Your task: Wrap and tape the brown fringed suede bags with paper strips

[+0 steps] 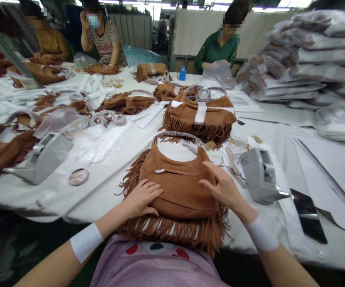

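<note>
A brown suede handbag (178,191) with long fringe lies flat at the table's front edge, its zip pocket facing up. Its wrapped strap (180,134) arches away at the top. My left hand (142,198) rests on the bag's lower left part, fingers stretched out. At the bag's right side is my right hand (221,185), fingers apart, thumb over the suede; whether it touches cannot be made out. Each wrist wears a white band. Just behind lies another fringed bag (200,115) with a white paper band around it.
Grey tape dispensers stand left (45,157) and right (262,175) of the bag. A round tin-like disc (78,176) lies at left. Wrapped packages (316,59) are piled at the back right. More brown bags (127,103) cover the table. Several people work across it.
</note>
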Motion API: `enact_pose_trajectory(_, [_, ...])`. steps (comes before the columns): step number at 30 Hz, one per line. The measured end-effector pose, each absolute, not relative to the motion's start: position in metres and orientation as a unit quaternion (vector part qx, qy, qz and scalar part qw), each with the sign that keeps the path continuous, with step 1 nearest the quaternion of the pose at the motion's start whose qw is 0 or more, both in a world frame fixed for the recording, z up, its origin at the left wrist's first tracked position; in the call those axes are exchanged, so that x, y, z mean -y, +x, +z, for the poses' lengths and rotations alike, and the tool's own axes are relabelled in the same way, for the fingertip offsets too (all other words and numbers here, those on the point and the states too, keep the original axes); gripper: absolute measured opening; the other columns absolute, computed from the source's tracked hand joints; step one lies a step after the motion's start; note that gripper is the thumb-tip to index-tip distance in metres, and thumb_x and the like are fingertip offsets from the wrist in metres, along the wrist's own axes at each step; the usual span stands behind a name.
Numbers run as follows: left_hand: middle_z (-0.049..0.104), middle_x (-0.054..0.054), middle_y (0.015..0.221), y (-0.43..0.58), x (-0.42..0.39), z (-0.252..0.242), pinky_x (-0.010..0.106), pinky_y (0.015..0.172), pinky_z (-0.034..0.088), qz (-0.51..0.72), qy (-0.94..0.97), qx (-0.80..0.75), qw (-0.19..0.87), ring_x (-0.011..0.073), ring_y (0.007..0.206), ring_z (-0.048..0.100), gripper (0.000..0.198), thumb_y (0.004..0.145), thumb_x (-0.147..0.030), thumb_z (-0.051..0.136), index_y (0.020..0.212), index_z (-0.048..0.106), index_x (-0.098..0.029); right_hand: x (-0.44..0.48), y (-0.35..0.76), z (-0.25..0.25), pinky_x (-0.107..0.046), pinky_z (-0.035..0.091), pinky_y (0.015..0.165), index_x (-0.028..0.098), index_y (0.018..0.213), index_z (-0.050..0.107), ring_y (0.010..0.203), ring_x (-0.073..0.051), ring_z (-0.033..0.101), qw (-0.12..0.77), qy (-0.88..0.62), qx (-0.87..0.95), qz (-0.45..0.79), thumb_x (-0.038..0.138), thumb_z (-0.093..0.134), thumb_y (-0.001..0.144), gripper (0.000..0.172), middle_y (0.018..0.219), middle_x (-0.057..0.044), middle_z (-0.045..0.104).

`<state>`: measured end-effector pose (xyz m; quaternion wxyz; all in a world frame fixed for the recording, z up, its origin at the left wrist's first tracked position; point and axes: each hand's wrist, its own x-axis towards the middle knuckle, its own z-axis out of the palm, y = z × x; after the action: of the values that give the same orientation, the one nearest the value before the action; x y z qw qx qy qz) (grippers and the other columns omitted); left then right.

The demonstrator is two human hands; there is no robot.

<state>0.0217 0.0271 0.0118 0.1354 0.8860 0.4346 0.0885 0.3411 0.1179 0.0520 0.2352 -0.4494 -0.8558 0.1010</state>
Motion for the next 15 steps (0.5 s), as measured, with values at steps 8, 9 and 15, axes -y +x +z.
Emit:
enact_pose_trajectory(8, [0.056, 0.010, 0.131, 0.022, -0.049, 0.008, 0.041, 0.098, 0.036, 0.099, 0.882, -0.436, 0.147, 0.0280, 0.119, 0.052, 0.062, 0.073, -0.047, 0.076, 0.122, 0.050, -0.021, -0.033, 0.350, 0.004, -0.056, 0.025, 0.108, 0.022, 0.140, 0.040, 0.137, -0.031, 0.032, 0.107, -0.449, 0.887, -0.017, 0.021, 0.065, 0.079, 0.066, 0.148, -0.015, 0.038])
enact_pose_trajectory(9, [0.056, 0.010, 0.131, 0.022, -0.053, 0.007, 0.041, 0.098, 0.036, 0.098, 0.881, -0.440, 0.144, 0.0280, 0.118, 0.052, 0.059, 0.074, -0.046, 0.076, 0.121, 0.050, -0.021, -0.041, 0.352, 0.005, -0.055, 0.025, 0.108, 0.022, 0.140, 0.040, 0.138, -0.030, 0.032, 0.101, -0.448, 0.888, -0.021, 0.016, 0.062, 0.080, 0.064, 0.149, -0.014, 0.038])
enact_pose_trajectory(15, [0.062, 0.008, 0.120, 0.027, -0.069, 0.009, 0.040, 0.095, 0.036, 0.077, 0.872, -0.458, 0.154, 0.0279, 0.113, 0.056, 0.054, 0.074, -0.044, 0.076, 0.116, 0.051, -0.022, -0.041, 0.352, 0.027, -0.053, 0.029, 0.103, 0.016, 0.135, 0.044, 0.131, -0.031, 0.039, 0.146, -0.420, 0.894, -0.065, 0.011, 0.050, 0.084, 0.051, 0.141, -0.016, 0.047])
